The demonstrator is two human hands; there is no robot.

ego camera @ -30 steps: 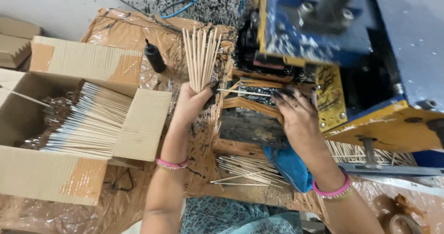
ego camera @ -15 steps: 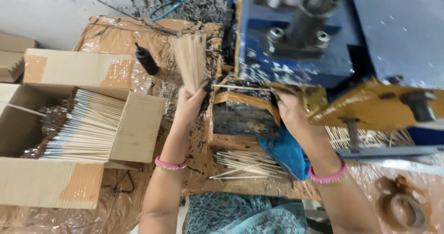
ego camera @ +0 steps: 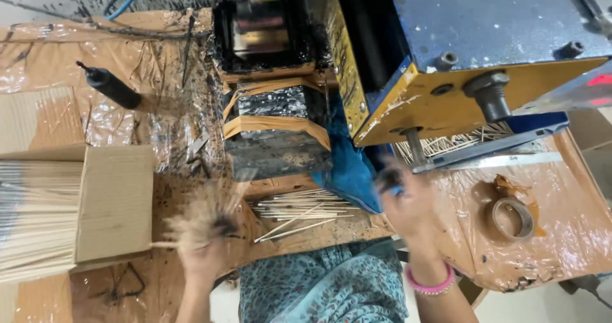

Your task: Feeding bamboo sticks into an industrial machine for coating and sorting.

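Pale wooden sticks (ego camera: 201, 211), a blurred bundle of them, fan out upward and to the left from the left hand (ego camera: 205, 254), whose fingers are wrapped round the bundle's lower end; the smear makes the exact grip hard to read. That hand is low on the plastic-covered table (ego camera: 561, 227), just right of the cardboard box (ego camera: 115, 202) packed with more sticks lying flat. The right hand (ego camera: 408, 211) is raised and blurred too, near the blue cloth (ego camera: 347, 170), with a dark and blue bit at its fingertips; whether it grips that I cannot tell. A pink bangle (ego camera: 432, 283) sits on its wrist. Between the two hands a loose heap of sticks (ego camera: 299, 209) lies on the table below the black, tape-bound block (ego camera: 277, 132) of the blue and yellow machine (ego camera: 459, 61). A tape roll (ego camera: 510, 218) rests to the right, and a black bottle (ego camera: 111, 86) lies upper left.
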